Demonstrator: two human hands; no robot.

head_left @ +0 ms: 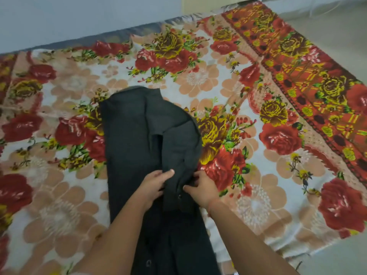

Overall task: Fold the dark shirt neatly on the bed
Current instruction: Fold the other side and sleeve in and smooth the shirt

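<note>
The dark shirt (147, 139) lies lengthwise on the bed (258, 175), which is covered by a floral sheet. The shirt is a long narrow strip with its sides folded inward, and small buttons show near its lower part. My left hand (154, 185) pinches a folded flap of the cloth at the shirt's middle, thumb on top. My right hand (200, 188) grips the same flap from the right edge, fingers curled into the fabric. Both forearms reach in from the bottom of the view and hide part of the lower shirt.
The bed's right edge runs diagonally, with a pale floor (327, 22) beyond it. A light wall (79, 14) stands behind the far edge of the bed. Open sheet spreads to the left and right of the shirt.
</note>
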